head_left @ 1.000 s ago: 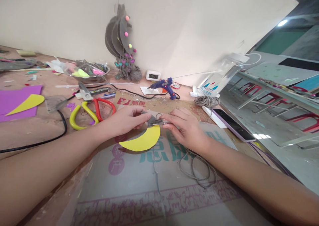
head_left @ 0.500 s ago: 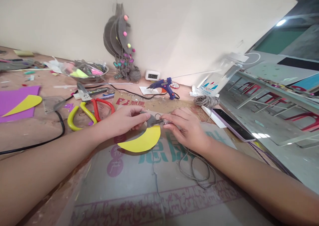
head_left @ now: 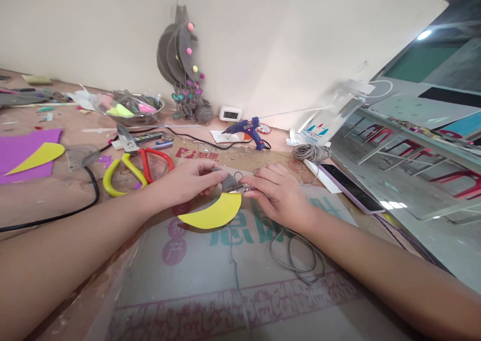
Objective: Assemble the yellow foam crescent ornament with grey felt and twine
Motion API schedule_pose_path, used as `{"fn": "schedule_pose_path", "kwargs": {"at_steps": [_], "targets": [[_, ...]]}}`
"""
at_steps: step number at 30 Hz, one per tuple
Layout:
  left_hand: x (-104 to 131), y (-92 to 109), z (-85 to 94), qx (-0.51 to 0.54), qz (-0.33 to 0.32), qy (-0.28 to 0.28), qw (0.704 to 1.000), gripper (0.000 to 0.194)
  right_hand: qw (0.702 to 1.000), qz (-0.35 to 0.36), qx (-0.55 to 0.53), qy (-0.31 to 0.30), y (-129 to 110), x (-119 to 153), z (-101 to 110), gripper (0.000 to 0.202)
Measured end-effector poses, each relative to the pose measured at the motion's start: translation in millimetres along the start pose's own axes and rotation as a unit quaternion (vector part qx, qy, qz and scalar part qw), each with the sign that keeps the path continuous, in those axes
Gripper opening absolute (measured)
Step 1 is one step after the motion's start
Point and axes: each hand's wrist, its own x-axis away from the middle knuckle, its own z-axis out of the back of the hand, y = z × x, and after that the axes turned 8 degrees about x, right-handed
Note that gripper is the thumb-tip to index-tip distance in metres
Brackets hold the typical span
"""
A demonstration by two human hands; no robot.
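Note:
My left hand [head_left: 199, 181] pinches the upper left part of a grey piece [head_left: 230, 183], thumb and forefinger together. A yellow crescent [head_left: 214, 213] lies just below that piece, its right tip under the grey edge. My right hand [head_left: 274, 188] has its fingertips closed at the grey piece's right end, where something small and shiny shows; I cannot make out what it is. Loops of thin grey cord [head_left: 291, 256] lie below my right wrist. Both hands are over a printed plastic-covered sheet [head_left: 195, 281].
Red-and-yellow-handled scissors [head_left: 145, 165] lie left of my hands, near purple foam [head_left: 22, 155]. Behind are a blue glue gun [head_left: 246, 127], a small clock [head_left: 230, 113], a metal bowl [head_left: 160, 105] and a grey crescent ornament [head_left: 175, 55]. To the right are twine [head_left: 311, 152], a phone [head_left: 353, 188] and a bottle [head_left: 330, 115].
The grey piece has turned a little and shows more of its surface between my hands. The fingertips of my right hand have shifted slightly against its right end.

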Motion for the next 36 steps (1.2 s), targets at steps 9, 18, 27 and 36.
{"fn": "schedule_pose_path", "kwargs": {"at_steps": [9, 18, 27, 36], "targets": [[0, 0, -0.7, -0.01, 0.007, 0.011, 1.0, 0.03, 0.997, 0.049, -0.043, 0.043, -2, 4, 5, 0.024], [1, 2, -0.8, -0.032, 0.008, 0.013, 0.999, 0.031, 0.997, -0.052, -0.059, 0.019, 2, 2, 0, 0.024], [-2, -3, 0.5, -0.012, -0.026, 0.007, 1.0, 0.035, 0.918, -0.251, -0.296, -0.083, -10, -2, -7, 0.013], [4, 7, -6.0, -0.086, -0.017, -0.005, 0.996, 0.034, 0.884, -0.279, -0.363, -0.095, -14, -4, -11, 0.011]]}}
